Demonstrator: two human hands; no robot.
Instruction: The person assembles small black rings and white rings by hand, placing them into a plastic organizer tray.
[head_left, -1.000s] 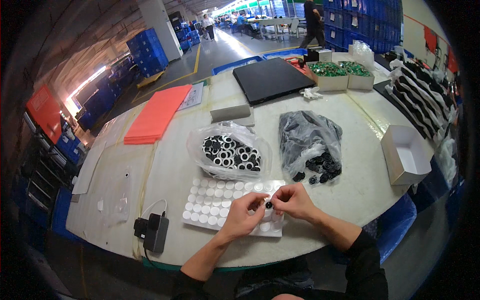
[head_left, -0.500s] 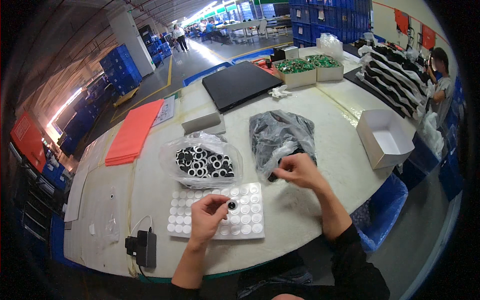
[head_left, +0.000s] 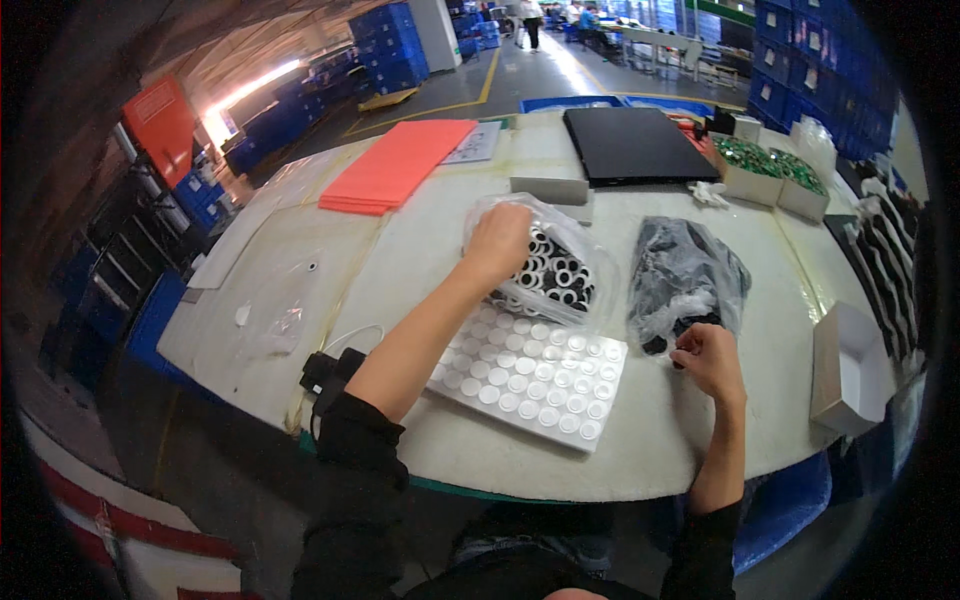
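Reaching our left hand (head_left: 497, 240) off the white sticker sheet (head_left: 530, 378) where it was, we dig into the clear bag of rings (head_left: 545, 270), grip hidden. Our right hand (head_left: 708, 357) pinches closed by the dark parts bag (head_left: 685, 278); contents unclear, so we're restocking.

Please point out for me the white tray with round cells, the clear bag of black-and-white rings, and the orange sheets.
white tray (head_left: 560, 395), head view, on a bare row of cells near its right half.
clear bag of rings (head_left: 560, 280), head view, on the rings inside.
orange sheets (head_left: 400, 160), head view, middle of the top sheet.
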